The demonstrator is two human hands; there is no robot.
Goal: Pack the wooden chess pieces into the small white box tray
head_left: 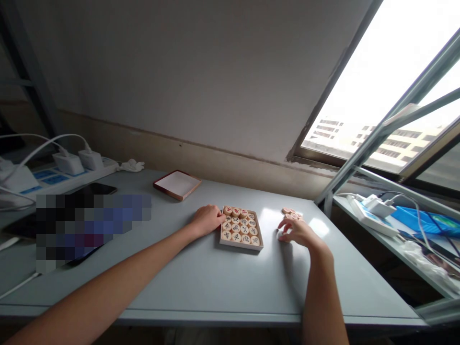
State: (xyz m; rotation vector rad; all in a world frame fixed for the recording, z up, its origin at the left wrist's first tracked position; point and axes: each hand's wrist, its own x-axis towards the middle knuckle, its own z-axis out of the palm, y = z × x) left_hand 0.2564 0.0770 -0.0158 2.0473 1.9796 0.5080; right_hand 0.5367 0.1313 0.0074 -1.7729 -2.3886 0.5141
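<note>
A shallow tray [241,244] on the grey table [215,278] is filled with round wooden Chinese chess pieces [240,225], their red and black characters facing up. My left hand [207,219] rests against the tray's left edge, fingers curled on its rim. My right hand [296,231] hovers to the right of the tray, fingers bent over a few loose pieces [291,212] lying on the table. A piece seems pinched under its fingertips, but I cannot make it out.
The tray's red-edged lid [177,184] lies upside down at the back left. A power strip [53,170] with chargers and a dark phone [94,189] are at far left. A second desk [395,230] with another power strip and cables stands right, under the window.
</note>
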